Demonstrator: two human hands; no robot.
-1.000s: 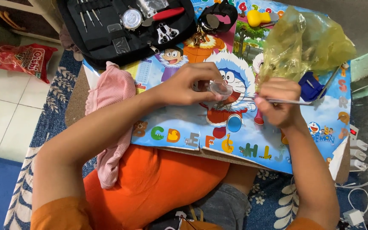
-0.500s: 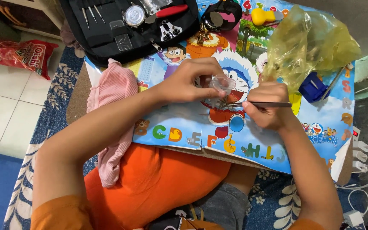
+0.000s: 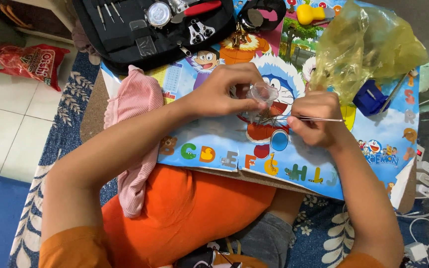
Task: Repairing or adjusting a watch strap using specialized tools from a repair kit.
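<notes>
The left hand point(image 3: 224, 92) pinches a small clear plastic piece point(image 3: 263, 93), likely light, slippery and crushable, best held by its rim, while the right hand point(image 3: 316, 124) pinches thin metal tweezers point(image 3: 319, 118).

- Small clear piece point(image 3: 263, 93) pinched in left hand point(image 3: 224, 92): fingers cover most of it; kind not discernible.
- Tip of thin metal tool point(image 3: 319, 118) held by right hand point(image 3: 319, 124): too fine to tell whether it touches the piece.
- Black tool case point(image 3: 150, 30): top cut off by frame edge; contents too small to identify.
- Yellow plastic bag point(image 3: 368, 47): contents not visible.
</notes>
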